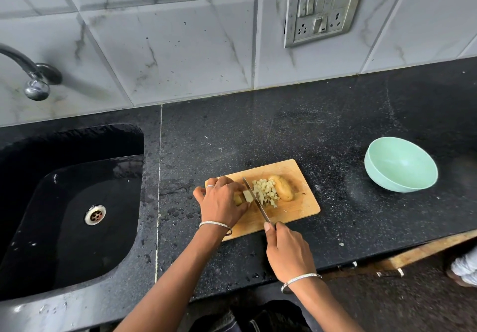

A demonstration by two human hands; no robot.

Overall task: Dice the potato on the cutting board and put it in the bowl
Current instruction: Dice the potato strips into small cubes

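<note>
On the pale rectangular wooden cutting board [302, 209], the left hand [222, 202] curls its fingers over a peeled yellow potato piece [247, 196], pinning it so it cannot roll under the blade. The right hand [286, 251] is wrapped round the handle of a slim steel knife [254, 197], one finger stretched forward, I'd guess to steady the cut. The blade stands between the held piece and a heap of small potato cubes [265, 193], parting done from undone. A rounded potato half [284, 189] waits just beyond the heap. The mint-green plastic bowl [402, 183] sits well off to the right on the black speckled stone counter [258, 130], with no dice in it yet.
</note>
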